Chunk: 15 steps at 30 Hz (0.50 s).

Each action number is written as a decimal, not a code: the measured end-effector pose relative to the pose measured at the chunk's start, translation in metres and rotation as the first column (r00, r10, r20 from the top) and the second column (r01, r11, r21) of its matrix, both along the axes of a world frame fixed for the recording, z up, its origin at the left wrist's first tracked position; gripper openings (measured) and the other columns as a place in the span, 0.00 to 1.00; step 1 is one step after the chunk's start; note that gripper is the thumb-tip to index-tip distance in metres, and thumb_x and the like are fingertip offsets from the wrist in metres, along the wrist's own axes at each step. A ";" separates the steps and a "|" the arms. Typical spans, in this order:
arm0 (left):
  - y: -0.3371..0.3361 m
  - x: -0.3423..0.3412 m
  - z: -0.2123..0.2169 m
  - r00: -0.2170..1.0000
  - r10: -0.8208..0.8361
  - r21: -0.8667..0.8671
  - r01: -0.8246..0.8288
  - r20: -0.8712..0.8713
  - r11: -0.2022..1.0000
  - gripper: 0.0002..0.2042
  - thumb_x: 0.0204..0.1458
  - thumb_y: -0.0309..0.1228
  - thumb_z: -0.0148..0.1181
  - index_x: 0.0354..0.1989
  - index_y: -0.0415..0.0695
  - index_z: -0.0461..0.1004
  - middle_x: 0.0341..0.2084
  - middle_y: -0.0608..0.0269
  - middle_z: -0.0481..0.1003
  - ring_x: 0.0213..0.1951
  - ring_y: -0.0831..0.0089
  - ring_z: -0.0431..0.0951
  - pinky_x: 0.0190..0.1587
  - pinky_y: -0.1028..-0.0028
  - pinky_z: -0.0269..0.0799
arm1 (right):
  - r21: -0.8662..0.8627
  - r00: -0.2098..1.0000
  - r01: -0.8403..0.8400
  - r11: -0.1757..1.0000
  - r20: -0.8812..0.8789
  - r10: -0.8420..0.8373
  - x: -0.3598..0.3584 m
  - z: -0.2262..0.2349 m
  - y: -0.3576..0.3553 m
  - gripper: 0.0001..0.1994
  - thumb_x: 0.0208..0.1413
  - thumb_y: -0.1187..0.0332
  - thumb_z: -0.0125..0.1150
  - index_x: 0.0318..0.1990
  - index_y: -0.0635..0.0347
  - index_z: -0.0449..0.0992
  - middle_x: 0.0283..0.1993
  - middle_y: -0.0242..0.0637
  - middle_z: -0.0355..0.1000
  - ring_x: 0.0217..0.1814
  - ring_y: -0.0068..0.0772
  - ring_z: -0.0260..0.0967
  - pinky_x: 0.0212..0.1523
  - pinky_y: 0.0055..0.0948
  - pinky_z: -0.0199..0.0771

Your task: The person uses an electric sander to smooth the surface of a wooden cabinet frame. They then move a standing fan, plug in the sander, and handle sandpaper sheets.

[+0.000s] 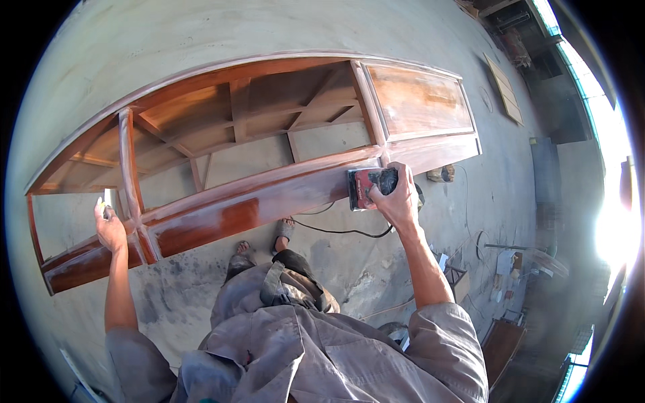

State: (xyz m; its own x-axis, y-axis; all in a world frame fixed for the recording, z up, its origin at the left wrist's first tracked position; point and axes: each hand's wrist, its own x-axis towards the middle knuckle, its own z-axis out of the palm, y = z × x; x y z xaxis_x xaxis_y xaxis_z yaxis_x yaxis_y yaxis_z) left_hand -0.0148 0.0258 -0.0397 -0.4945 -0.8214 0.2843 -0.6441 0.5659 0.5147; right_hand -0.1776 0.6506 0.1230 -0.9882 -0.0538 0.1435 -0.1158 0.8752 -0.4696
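A long reddish-brown wooden cabinet frame (201,220) stretches across in front of me, pale and dusty along its rails. My right hand (398,201) is wrapped round a red and black electric sander (363,189), which is against the front rail right of the middle. A black cord hangs from the sander. At the left end, my left hand (111,228) is raised by an upright post (127,161), fingers closed. A small whitish piece (108,197) shows at its fingertips; I cannot make out what it is.
My feet (283,232) are on the dusty concrete floor (188,295), close to the cabinet's front, near the black cord (349,233). Behind my right arm lie a crumpled bag (441,174) and assorted gear. A flat wooden panel (504,89) lies farther off at the right.
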 end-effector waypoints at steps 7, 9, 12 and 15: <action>0.025 -0.013 0.029 0.998 0.055 -0.024 -0.055 0.002 0.998 0.17 0.56 0.34 0.57 0.55 0.57 0.72 0.35 0.49 0.79 0.39 0.46 0.79 0.41 0.53 0.73 | -0.007 0.940 -0.341 0.940 0.008 0.341 0.025 -0.003 -0.045 0.26 0.38 0.73 0.66 0.49 0.64 0.68 0.48 0.51 0.69 0.48 0.54 0.69 0.51 0.42 0.71; 0.024 -0.013 0.023 0.998 0.035 -0.046 -0.037 -0.049 0.998 0.18 0.54 0.32 0.59 0.54 0.55 0.73 0.36 0.50 0.80 0.39 0.47 0.79 0.42 0.53 0.73 | 0.006 0.865 -0.499 0.866 0.054 0.498 0.039 0.002 -0.081 0.27 0.37 0.72 0.68 0.49 0.62 0.68 0.48 0.50 0.69 0.50 0.53 0.69 0.52 0.43 0.71; 0.021 -0.001 0.021 0.997 0.071 -0.085 -0.074 -0.034 0.994 0.17 0.54 0.31 0.60 0.54 0.55 0.74 0.34 0.55 0.80 0.37 0.49 0.78 0.42 0.55 0.71 | 0.069 0.740 -0.672 0.737 0.099 0.665 0.053 0.008 -0.135 0.28 0.36 0.70 0.69 0.49 0.60 0.68 0.48 0.47 0.69 0.50 0.53 0.68 0.50 0.44 0.73; 0.024 -0.002 0.022 0.991 0.025 -0.157 -0.046 -0.130 0.986 0.17 0.54 0.30 0.60 0.53 0.53 0.74 0.30 0.51 0.80 0.35 0.49 0.78 0.42 0.55 0.71 | 0.082 0.620 -0.784 0.615 0.104 0.777 0.066 0.011 -0.173 0.28 0.35 0.69 0.69 0.49 0.59 0.68 0.47 0.46 0.68 0.48 0.52 0.67 0.48 0.45 0.74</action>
State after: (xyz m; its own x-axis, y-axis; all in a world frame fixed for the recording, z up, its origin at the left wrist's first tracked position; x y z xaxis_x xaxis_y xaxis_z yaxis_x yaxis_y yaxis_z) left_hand -0.0170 0.0494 -0.0181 -0.4172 -0.7767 0.4719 -0.6002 0.6254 0.4987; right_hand -0.1117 0.4778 0.1341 -0.5709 -0.8203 0.0350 -0.7581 0.5103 -0.4061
